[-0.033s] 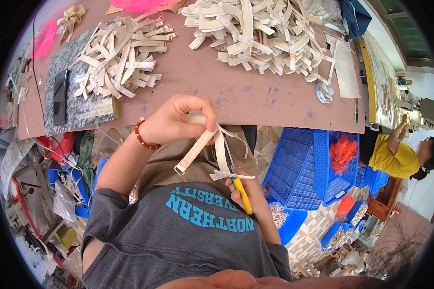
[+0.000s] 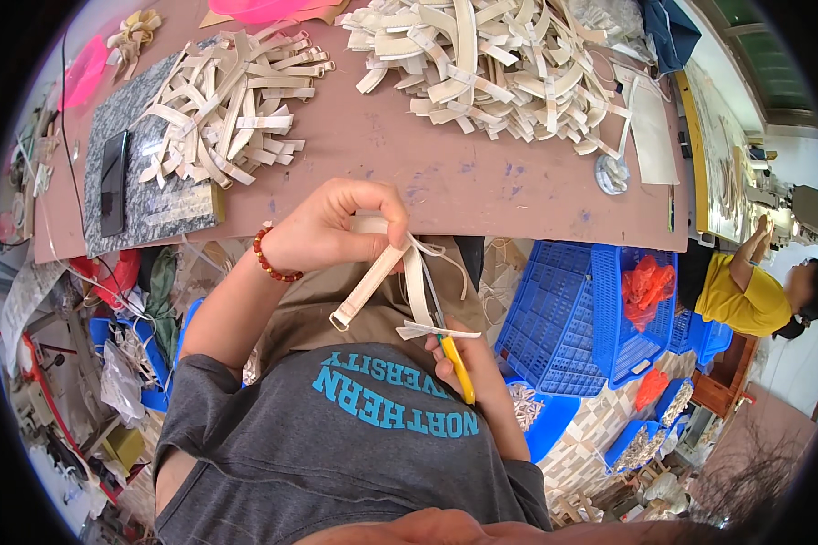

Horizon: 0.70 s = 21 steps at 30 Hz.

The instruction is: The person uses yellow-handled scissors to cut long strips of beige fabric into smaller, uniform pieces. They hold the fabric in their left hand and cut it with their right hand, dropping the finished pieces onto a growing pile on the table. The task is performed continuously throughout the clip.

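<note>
Cream strap (image 2: pixel 369 289) and yellow-handled scissors (image 2: pixel 456 365), hand-held.
The left hand (image 2: pixel 341 227) pinches the strap; the right hand (image 2: pixel 482 361) grips the scissors, blade opening unclear.

Since the earlier picture, you show no change that can be made out: your left hand (image 2: pixel 341 223) and right hand (image 2: pixel 480 352) have not visibly shifted, nor have the cream strap (image 2: pixel 370 286) and the yellow-handled scissors (image 2: pixel 457 371). On the table (image 2: pixel 354 163) in front of you, the left pile of straps (image 2: pixel 236 104) and the right pile of straps (image 2: pixel 495 73) match too. Any movement between the two moments is too small to tell.
</note>
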Each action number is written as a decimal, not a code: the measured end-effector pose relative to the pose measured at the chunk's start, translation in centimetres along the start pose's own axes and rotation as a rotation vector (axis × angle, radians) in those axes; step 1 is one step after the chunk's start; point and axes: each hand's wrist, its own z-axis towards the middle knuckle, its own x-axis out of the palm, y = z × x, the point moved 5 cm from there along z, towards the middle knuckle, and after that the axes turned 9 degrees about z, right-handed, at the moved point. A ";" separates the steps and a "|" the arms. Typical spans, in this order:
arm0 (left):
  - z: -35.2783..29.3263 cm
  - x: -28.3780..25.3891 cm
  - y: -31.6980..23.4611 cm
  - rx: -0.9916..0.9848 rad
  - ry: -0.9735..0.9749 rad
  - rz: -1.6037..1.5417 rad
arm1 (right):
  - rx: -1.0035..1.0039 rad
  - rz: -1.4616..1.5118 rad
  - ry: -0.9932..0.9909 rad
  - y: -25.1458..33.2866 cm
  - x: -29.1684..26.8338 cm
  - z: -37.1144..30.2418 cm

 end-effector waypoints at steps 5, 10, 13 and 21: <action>0.2 0.1 -0.2 0.005 0.017 0.038 | -0.007 0.114 0.002 -0.4 -0.2 -0.2; 0.2 0.2 0.1 -0.012 0.016 -0.011 | 0.048 0.194 0.030 0.3 0.0 -0.3; 0.1 0.1 0.2 -0.004 0.028 -0.001 | 0.082 0.162 0.060 0.5 -0.1 -0.3; 0.0 0.4 -0.4 -0.036 0.053 0.093 | -0.010 -0.024 0.035 1.0 -0.5 -0.1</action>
